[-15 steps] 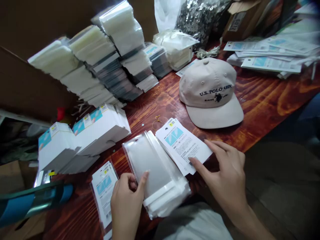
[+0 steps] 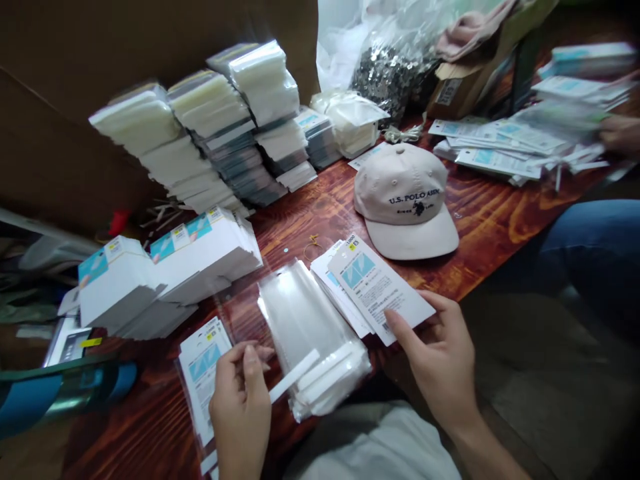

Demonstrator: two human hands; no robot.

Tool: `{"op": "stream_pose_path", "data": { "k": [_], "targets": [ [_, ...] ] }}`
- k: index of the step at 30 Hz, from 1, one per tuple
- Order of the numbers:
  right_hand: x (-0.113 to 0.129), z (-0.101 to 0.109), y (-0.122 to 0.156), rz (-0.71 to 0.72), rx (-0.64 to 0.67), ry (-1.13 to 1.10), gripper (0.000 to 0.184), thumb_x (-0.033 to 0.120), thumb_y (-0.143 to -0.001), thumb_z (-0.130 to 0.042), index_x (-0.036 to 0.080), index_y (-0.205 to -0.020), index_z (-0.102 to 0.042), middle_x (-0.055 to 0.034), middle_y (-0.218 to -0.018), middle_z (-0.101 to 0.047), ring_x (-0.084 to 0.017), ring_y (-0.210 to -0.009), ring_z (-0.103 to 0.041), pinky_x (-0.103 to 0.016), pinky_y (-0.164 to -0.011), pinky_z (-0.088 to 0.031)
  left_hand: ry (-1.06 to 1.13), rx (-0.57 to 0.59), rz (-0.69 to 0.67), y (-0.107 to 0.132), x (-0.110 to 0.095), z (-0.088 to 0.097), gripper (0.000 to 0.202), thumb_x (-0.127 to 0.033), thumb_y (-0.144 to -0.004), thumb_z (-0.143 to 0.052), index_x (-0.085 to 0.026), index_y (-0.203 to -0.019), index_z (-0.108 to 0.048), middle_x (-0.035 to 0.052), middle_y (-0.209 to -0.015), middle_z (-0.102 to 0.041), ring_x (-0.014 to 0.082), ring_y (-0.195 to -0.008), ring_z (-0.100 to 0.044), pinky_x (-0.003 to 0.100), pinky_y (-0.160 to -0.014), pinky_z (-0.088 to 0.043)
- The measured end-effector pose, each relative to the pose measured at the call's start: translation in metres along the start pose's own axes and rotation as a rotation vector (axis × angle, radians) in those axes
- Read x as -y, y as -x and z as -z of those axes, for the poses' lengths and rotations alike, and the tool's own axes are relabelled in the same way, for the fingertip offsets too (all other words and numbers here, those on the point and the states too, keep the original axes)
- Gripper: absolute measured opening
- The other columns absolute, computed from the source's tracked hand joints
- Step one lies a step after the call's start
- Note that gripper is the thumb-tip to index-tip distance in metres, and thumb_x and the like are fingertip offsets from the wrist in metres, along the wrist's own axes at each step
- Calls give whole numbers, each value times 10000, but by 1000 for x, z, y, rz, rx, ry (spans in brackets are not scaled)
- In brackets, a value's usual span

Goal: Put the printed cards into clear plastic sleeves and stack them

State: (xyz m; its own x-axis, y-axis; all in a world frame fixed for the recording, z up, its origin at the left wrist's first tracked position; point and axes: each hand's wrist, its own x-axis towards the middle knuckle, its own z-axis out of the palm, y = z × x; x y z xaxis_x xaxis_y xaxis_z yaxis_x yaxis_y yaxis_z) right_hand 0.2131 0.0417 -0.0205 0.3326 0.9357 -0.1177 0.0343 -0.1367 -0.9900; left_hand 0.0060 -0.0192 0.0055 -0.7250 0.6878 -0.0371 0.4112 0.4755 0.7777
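Observation:
Pinched in my left hand (image 2: pixel 243 400) is a clear plastic sleeve, its white strip (image 2: pixel 295 377) slanting over a pile of clear sleeves (image 2: pixel 313 313). Most of that held sleeve is too transparent to make out. My right hand (image 2: pixel 440 353) grips a printed card (image 2: pixel 375 287) by its lower end, thumb on the front and fingers behind. Beneath and left of it lies a small stack of the same cards (image 2: pixel 327 277). Beside my left hand, partly covered by it, rest sleeved cards (image 2: pixel 197 373).
White card stacks (image 2: pixel 200 267) stand at left, with tall sleeve piles (image 2: pixel 200 140) behind. A beige cap (image 2: pixel 405 207) sits beyond the cards. Packed cards (image 2: pixel 500 150) lie far right, near another person's hand (image 2: pixel 620 133) and a knee in jeans (image 2: pixel 595 247). A blue roll-like object (image 2: pixel 65 393) is at lower left.
My left hand has drawn a sleeve off the pile, moving left. My right hand has taken the top card and shifted it slightly right. The view has turned right.

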Motion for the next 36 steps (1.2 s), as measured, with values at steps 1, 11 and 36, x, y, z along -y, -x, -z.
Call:
{"op": "stream_pose_path", "data": {
  "k": [1, 11, 36],
  "targets": [
    [5, 1, 3, -55, 27, -89, 377, 355, -764, -762, 265, -1066, -555, -27, -930, -662, -189, -770, -647, -290, -636, -540, 130, -12, 21, 3, -2, 0, 232, -442, -855, -559, -233, -953, -553, 38, -865, -721, 195, -769, -671, 307, -690, -509],
    [17, 10, 53, -632, 879, -325, 339, 387, -697, -807, 208, -891, -594, 8, -709, -669, -90, -499, -579, -141, -380, -339, 995, 84, 322, 17, -2, 40, 242, -318, -836, -659, -251, -1059, -593, 70, -1165, -715, 211, -984, -704, 310, -780, -586],
    [23, -39, 82, -489, 817, -326, 368, 426, -753, -777, 219, -994, -592, 44, -632, -630, -58, -439, -510, -156, -407, -362, 1228, -42, 480, 18, 14, 59, 270, -318, -760, -744, -151, -970, -706, 103, -949, -769, 207, -862, -727, 269, -752, -592]
  ]
}}
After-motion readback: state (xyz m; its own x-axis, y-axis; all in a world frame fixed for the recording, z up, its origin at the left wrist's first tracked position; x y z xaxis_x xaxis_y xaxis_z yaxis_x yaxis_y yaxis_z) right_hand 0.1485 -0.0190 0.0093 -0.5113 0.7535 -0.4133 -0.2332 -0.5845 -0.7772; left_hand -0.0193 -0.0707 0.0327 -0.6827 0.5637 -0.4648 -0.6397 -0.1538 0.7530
